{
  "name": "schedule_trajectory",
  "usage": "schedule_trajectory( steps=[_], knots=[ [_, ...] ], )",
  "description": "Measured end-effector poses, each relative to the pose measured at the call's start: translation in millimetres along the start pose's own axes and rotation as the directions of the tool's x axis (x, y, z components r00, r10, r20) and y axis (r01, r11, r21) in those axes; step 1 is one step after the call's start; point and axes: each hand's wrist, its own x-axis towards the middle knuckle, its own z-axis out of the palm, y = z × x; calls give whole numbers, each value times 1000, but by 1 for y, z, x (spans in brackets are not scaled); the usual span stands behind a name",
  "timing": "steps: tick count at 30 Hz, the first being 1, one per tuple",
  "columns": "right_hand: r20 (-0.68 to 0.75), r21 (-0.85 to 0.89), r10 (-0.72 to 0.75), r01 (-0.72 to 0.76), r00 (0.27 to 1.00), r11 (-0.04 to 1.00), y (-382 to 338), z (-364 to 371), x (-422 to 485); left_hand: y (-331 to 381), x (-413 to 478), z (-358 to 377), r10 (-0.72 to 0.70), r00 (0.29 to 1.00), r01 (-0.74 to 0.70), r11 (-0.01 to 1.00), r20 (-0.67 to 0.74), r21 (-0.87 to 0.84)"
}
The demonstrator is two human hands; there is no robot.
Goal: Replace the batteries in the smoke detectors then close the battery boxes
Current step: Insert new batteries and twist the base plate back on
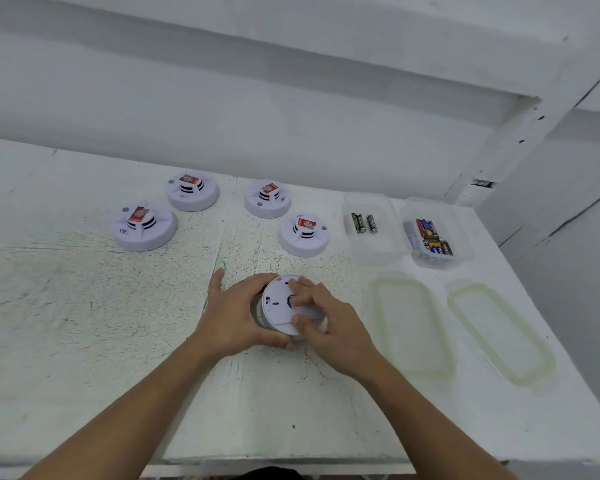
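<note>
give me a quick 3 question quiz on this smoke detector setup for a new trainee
1. True or false: the left hand grips the upturned detector by its edge.
2. How many other detectors sit on the table, untouched by the hands?
3. Which clear box holds fewer batteries? A: the left box. B: the right box.

Key: 1 true; 2 four; 3 A.
</note>
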Motion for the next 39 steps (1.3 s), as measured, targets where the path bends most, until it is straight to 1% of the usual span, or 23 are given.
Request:
schedule_trajectory(
  steps=[1, 3, 4, 7, 9, 11, 12, 14, 17, 21, 23, 26, 30, 32, 39],
  knots=[
    [-30, 92, 3, 0, 1000, 996, 3, -3, -3, 0, 0, 0, -7, 1000, 8, 1000, 6, -9],
    [-76, 190, 8, 7, 997, 982, 9, -7, -7, 2, -1, -1, -9, 1000, 9, 1000, 13, -23],
    [-76, 196, 2, 13, 997, 981, 12, -8, -9, 3, -1, -1, -9, 1000, 9, 1000, 9, -26],
    [-32, 83, -50, 53, 998, 995, 13, -5, -9, 4, -2, -2, -32, 999, 32, 998, 0, -53],
    [-28, 55, -81, 82, 996, 995, 15, -5, -7, 5, -2, -2, -43, 999, 42, 995, -11, -96],
    [-43, 104, -65, 69, 997, 992, 18, -7, -5, 5, -2, -1, -58, 998, 55, 988, -20, -146],
    [-50, 164, -32, 40, 998, 986, 18, -9, -3, 5, -2, -1, -69, 997, 64, 982, -23, -177],
    [-58, 328, 27, -6, 998, 945, 18, -15, 0, 4, -2, -1, -80, 996, 70, 969, -34, -237],
    [-111, 524, 24, 38, 993, 851, 13, -21, 4, 3, -3, -3, -46, 997, 21, 947, -69, -322],
    [-135, 690, 116, 10, 984, 723, 4, -21, 14, 3, -1, -4, -59, 992, 6, 900, -110, -436],
    [-134, 745, 167, -12, 977, 667, 2, -18, 19, 1, -1, -4, -62, 992, 4, 887, -111, -461],
    [-137, 773, 237, -45, 962, 633, 2, -12, 25, -2, -2, -4, -114, 986, 45, 891, -126, -451],
    [-129, 779, 303, -93, 944, 620, 5, -3, 26, -1, -1, -3, -110, 979, 19, 889, -174, -457],
    [-119, 777, 312, -107, 942, 620, 7, -1, 25, -4, 1, -1, -122, 978, 30, 886, -170, -463],
    [-97, 754, 313, -135, 945, 642, 9, 0, 21, -17, 4, 6, -148, 975, 71, 911, -163, -406]
  ],
)
